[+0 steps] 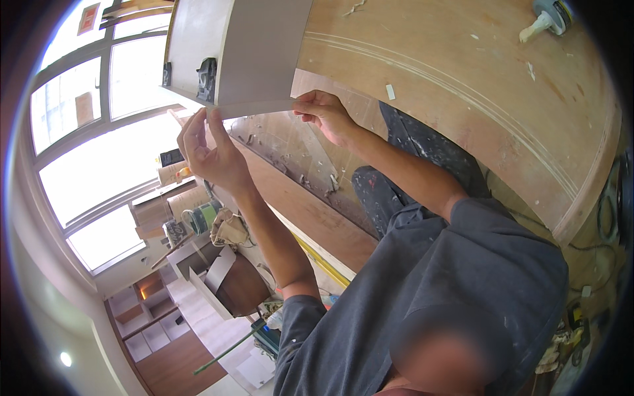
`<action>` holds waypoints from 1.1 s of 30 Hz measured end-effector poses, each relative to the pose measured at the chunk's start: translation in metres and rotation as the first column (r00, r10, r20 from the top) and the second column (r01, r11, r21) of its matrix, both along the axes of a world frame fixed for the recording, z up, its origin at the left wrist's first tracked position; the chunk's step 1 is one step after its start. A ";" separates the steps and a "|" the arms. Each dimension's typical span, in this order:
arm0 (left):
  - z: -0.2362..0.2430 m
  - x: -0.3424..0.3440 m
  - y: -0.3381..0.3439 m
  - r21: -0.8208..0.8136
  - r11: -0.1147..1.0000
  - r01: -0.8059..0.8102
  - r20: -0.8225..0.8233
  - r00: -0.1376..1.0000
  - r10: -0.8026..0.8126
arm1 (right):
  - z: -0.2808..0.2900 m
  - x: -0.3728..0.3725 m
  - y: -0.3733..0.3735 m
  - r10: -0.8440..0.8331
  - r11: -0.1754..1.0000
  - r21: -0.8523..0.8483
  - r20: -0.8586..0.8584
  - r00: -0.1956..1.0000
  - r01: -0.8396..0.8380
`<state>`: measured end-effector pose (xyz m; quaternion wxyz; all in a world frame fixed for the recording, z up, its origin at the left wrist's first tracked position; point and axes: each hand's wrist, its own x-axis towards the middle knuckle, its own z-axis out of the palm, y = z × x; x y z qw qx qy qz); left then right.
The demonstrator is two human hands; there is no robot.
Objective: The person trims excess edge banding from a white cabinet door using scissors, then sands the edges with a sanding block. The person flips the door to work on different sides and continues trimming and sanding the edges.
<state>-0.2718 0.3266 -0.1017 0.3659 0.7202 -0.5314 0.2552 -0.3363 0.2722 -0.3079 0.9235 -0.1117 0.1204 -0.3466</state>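
Note:
My left hand (214, 148) is raised at the lower left corner of a pale grey panel piece (257, 49), its fingertips at a thin pale strip (254, 107) along the panel's lower edge. My right hand (323, 115) pinches that strip at its right end, beside the edge of a large plywood board (429, 59). A black clamp-like fitting (206, 79) sits on the panel just above my left fingertips; a smaller black piece (167, 74) is at the panel's left edge.
A glue bottle (548, 20) lies on the plywood at the top right. Wood scraps litter the floor (337, 171) below. A long board (310, 211), a yellow rail (323, 261), tools and containers (205, 218) are at the left. Windows and shelving (152, 317) stand behind.

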 end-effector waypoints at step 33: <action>-0.054 0.021 -0.010 -0.100 0.991 0.084 -0.023 0.996 -0.086 | -0.006 -0.005 -0.003 -0.853 0.158 -0.918 0.058 0.518 0.363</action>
